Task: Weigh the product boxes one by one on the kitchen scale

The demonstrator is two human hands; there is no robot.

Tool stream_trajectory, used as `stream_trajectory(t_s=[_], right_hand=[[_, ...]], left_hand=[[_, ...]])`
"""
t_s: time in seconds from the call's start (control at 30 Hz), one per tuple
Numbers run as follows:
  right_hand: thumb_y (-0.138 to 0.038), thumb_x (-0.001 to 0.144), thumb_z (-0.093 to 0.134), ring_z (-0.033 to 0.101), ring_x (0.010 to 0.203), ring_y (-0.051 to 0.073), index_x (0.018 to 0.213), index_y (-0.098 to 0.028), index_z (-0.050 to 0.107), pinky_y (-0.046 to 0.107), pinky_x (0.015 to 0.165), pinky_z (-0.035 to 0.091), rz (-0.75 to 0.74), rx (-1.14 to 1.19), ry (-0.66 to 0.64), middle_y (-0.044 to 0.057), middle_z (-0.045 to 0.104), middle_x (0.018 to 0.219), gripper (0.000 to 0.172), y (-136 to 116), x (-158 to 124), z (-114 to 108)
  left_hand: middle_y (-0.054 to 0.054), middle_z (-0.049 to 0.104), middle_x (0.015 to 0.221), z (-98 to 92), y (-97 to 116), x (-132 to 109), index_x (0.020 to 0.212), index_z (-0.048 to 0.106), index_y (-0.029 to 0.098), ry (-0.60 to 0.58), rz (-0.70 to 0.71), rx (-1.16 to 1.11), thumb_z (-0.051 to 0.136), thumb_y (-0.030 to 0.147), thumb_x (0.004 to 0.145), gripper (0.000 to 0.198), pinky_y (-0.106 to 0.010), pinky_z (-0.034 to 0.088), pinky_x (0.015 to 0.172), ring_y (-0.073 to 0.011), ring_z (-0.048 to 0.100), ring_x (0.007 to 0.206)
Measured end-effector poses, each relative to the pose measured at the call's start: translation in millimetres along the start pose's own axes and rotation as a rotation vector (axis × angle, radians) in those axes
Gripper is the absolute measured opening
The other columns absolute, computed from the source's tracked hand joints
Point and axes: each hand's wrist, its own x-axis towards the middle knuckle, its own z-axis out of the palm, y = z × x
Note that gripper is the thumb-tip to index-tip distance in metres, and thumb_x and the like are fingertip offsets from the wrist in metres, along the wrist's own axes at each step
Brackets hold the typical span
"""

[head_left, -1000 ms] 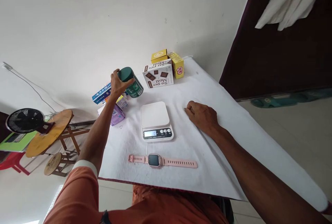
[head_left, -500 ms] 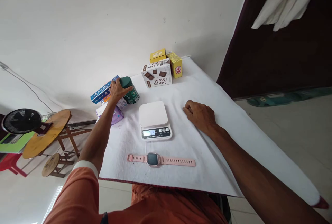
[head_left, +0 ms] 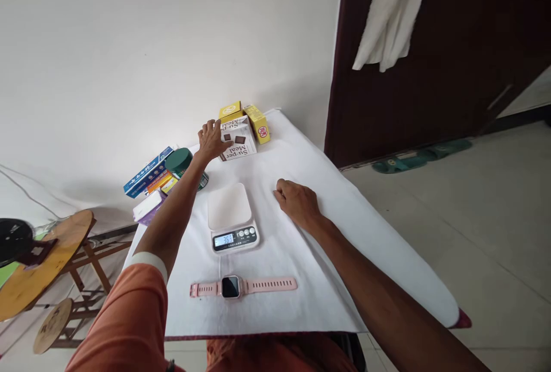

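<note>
My left hand [head_left: 210, 141] is at the left side of a white Su-per Meal box [head_left: 241, 141] with brown squares printed on it. Its fingers are spread, and the thumb lies across the box front; whether it presses on the box I cannot tell. Curled on the white cloth, my right hand [head_left: 298, 202] is closed, with nothing showing in it. Between my arms stands a white kitchen scale [head_left: 230, 208], its pan bare and its display lit, seemingly reading 363. A pink-strapped smartwatch [head_left: 231, 286] lies flat in front of the scale.
A green-lidded jar [head_left: 178, 159], a blue box [head_left: 148, 172] and a purple-and-white pack [head_left: 148, 206] cluster at the table's left edge. Behind the Su-per Meal box are two yellow boxes [head_left: 257, 124]. A fan [head_left: 16, 241] stands on a wooden table [head_left: 71, 240] at left.
My left hand has left the green-lidded jar and moved right to the Su-per Meal box. The jar stays on the table. The view has turned to the right; my right hand rests as before.
</note>
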Motion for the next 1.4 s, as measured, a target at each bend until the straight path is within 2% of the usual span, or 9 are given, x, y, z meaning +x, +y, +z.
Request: stream_trajectory(t_s=[0.1,0.2,0.43,0.6,0.8,1.0,1.13,1.23,1.4], right_hand=[[-0.024,0.106,0.046,0.07,0.091,0.02,0.108,-0.019,0.064,0.032,0.066,0.031,-0.004,-0.007,-0.022,0.008,0.077,0.105,0.019,-1,0,-3],[-0.024,0.107,0.044,0.071,0.093,0.022,0.111,-0.019,0.064,0.032,0.065,0.031,-0.011,-0.021,-0.037,0.009,0.077,0.107,0.021,-1,0,-4],[-0.025,0.108,0.042,0.072,0.095,0.023,0.114,-0.019,0.063,0.032,0.065,0.034,-0.009,-0.023,-0.048,0.012,0.076,0.107,0.023,-1,1,-5],[-0.025,0.107,0.042,0.071,0.095,0.023,0.115,-0.019,0.064,0.031,0.066,0.035,-0.009,-0.022,-0.05,0.011,0.076,0.108,0.024,-3,0,-7],[-0.025,0.108,0.041,0.071,0.096,0.023,0.113,-0.018,0.063,0.032,0.066,0.033,-0.01,-0.038,-0.039,0.012,0.076,0.109,0.024,-2,-1,-4],[-0.024,0.107,0.041,0.07,0.093,0.023,0.111,-0.019,0.063,0.032,0.064,0.03,-0.011,-0.048,-0.024,0.011,0.077,0.109,0.023,-1,0,-1],[-0.025,0.107,0.041,0.07,0.091,0.022,0.109,-0.02,0.064,0.033,0.063,0.029,-0.01,-0.043,-0.015,0.01,0.077,0.107,0.024,-2,0,-2],[-0.025,0.107,0.041,0.069,0.089,0.022,0.108,-0.02,0.064,0.033,0.063,0.029,-0.008,-0.03,-0.02,0.01,0.077,0.105,0.023,-3,0,-4],[-0.026,0.107,0.042,0.069,0.089,0.022,0.109,-0.02,0.064,0.032,0.064,0.029,-0.008,-0.026,-0.03,0.01,0.077,0.106,0.022,-3,0,-6]], left_hand=[[-0.022,0.046,0.155,13.1,13,17,0.154,0.04,0.02,-0.077,-0.001,0.023,0.067,0.05,0.087,0.079,-0.054,0.035,0.116,-0.0406,0.042,0.143],[-0.022,0.049,0.15,22.3,14,19,0.151,0.043,0.02,-0.077,-0.002,0.046,0.069,0.051,0.085,0.077,-0.054,0.035,0.116,-0.0406,0.044,0.14],[-0.024,0.046,0.15,25.4,11,15,0.151,0.042,0.023,-0.058,0.019,0.048,0.081,0.062,0.072,0.097,-0.059,0.031,0.115,-0.0463,0.042,0.141],[-0.026,0.041,0.157,27.6,17,7,0.157,0.034,0.02,-0.032,0.004,-0.003,0.08,0.05,0.076,0.098,-0.056,0.03,0.118,-0.0439,0.036,0.148],[-0.028,0.03,0.167,27.6,15,-13,0.161,0.028,0.018,-0.012,0.054,0.006,0.077,0.048,0.08,0.099,-0.058,0.027,0.12,-0.0453,0.027,0.155],[-0.024,0.038,0.161,26.4,9,-25,0.162,0.029,0.021,0.015,0.092,0.029,0.079,0.049,0.078,0.102,-0.056,0.029,0.118,-0.0456,0.03,0.151],[-0.027,0.044,0.151,20.0,14,-8,0.16,0.031,0.018,-0.009,0.011,-0.01,0.08,0.065,0.071,0.111,-0.061,0.032,0.114,-0.05,0.038,0.142],[-0.028,0.046,0.146,13.9,18,12,0.152,0.042,0.016,-0.052,-0.046,-0.024,0.08,0.073,0.066,0.11,-0.06,0.034,0.112,-0.0503,0.041,0.139],[-0.024,0.046,0.147,4.5,16,34,0.14,0.051,0.024,-0.177,-0.066,-0.074,0.087,0.077,0.05,0.11,-0.063,0.037,0.112,-0.0524,0.043,0.139]])
